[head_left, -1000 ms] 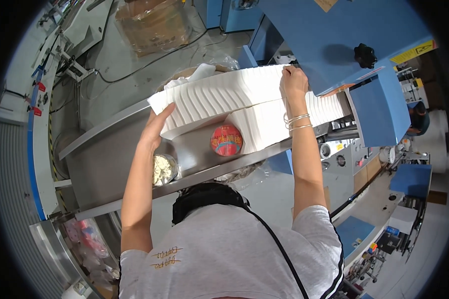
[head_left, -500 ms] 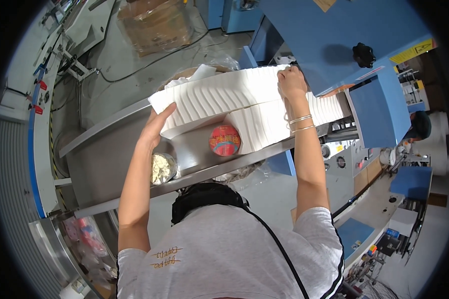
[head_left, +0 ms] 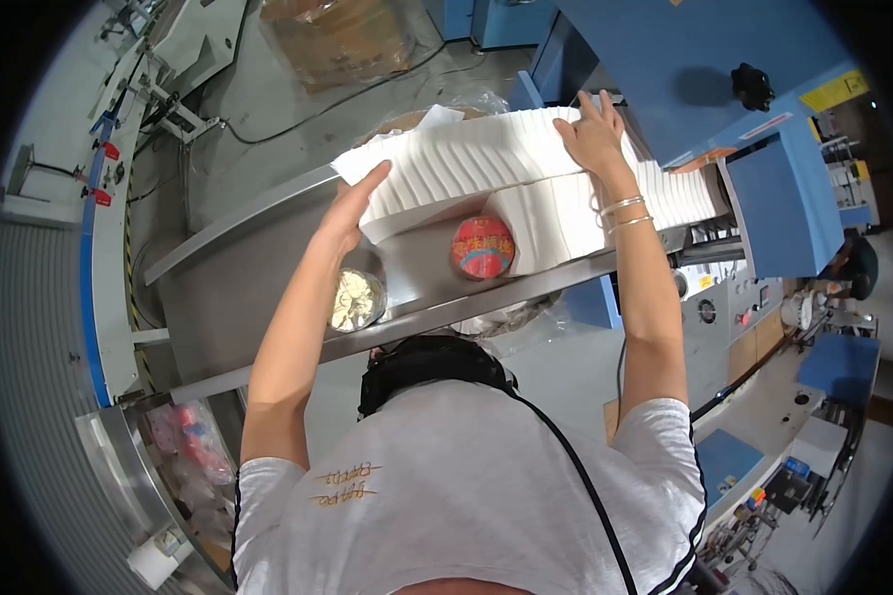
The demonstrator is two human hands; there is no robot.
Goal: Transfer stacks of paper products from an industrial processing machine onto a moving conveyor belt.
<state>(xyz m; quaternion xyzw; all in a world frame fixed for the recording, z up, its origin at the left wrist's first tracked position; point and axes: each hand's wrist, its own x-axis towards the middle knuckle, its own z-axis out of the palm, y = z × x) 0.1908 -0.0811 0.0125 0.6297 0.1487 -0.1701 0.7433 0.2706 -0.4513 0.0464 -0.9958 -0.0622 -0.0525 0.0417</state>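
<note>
A long row of folded white tissue paper (head_left: 446, 159) stands packed on edge along a metal trough. At its left end my left hand (head_left: 352, 208) grips it, the thumb on the near side and the fingers mostly hidden by the palm and paper. Over the far edge of the row, towards its right part, my right hand (head_left: 597, 137) rests with fingers spread. A second white row (head_left: 556, 218) lies in front of the first and runs right to the blue machine. Between the two rows and the trough's near wall sits a round red tub (head_left: 483, 247) with coloured lettering.
The metal trough (head_left: 238, 258) slopes to the left. A clear container with pale yellow pieces (head_left: 357, 300) stands near my left wrist. The blue machine (head_left: 685, 69) with a black knob rises at the right. Beyond the trough are a wrapped cardboard box (head_left: 337, 40) and a cable on the floor.
My right hand's fingers, curled on the far edge before, are now spread. My left hand stays at the row's end. The whole view has shifted, with things appearing further right and higher.
</note>
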